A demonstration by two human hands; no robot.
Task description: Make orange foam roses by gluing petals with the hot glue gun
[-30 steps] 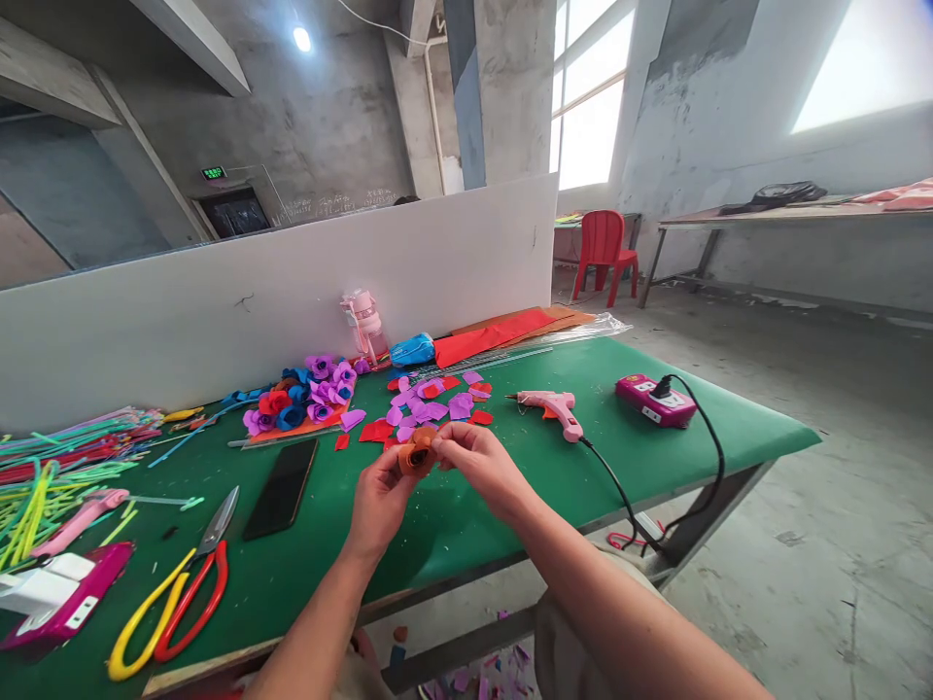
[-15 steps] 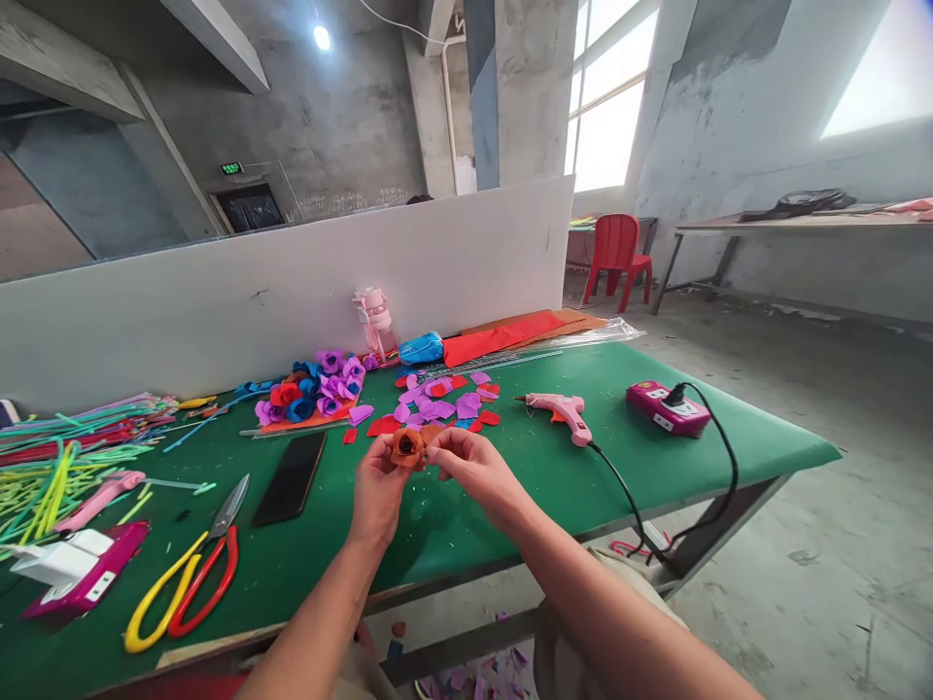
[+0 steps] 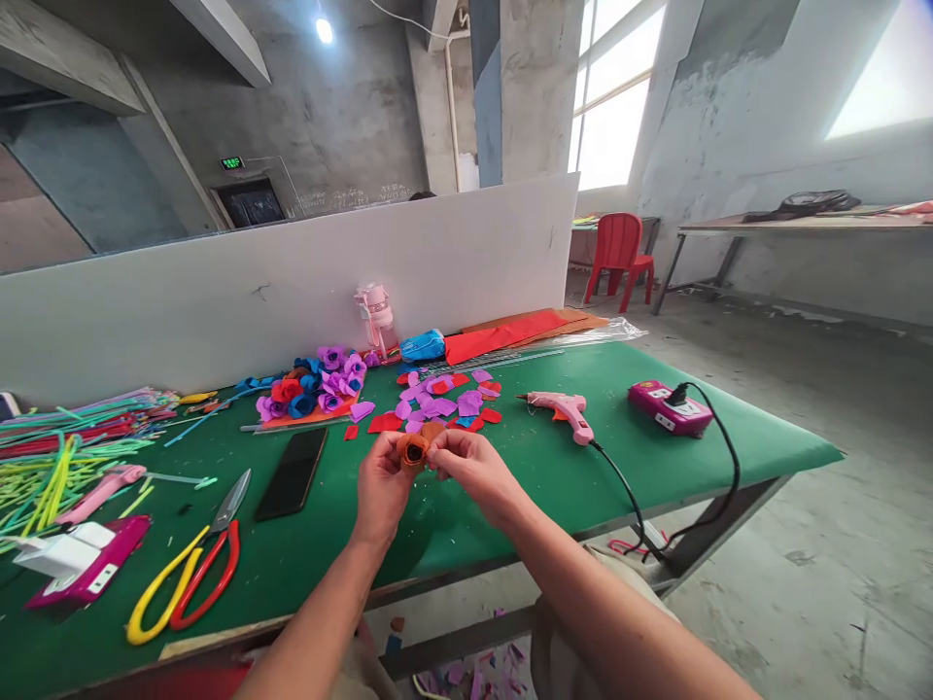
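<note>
An orange-brown paper flower (image 3: 414,449) with a dark centre is pinched in my left hand (image 3: 382,491), above the green table. My right hand (image 3: 477,473) has its fingertips closed on an orange-brown petal (image 3: 432,430) at the flower's right side. Purple, red and blue loose petals (image 3: 469,402) lie just beyond my hands. To their left, finished purple, red and blue flowers (image 3: 310,386) are piled on an orange sheet. A pink glue gun (image 3: 565,408) rests to the right of my right hand.
Scissors (image 3: 211,554) and a black phone (image 3: 292,473) lie left of my hands. Farther left are pipe cleaners (image 3: 65,457), another pink glue gun (image 3: 106,491) and a power strip (image 3: 109,564). A second power strip (image 3: 671,408) sits right. A pink bottle (image 3: 375,316) stands behind.
The flower and my left hand have shifted slightly right, and the flower has turned a little in my fingers. My right hand stays close against it.
</note>
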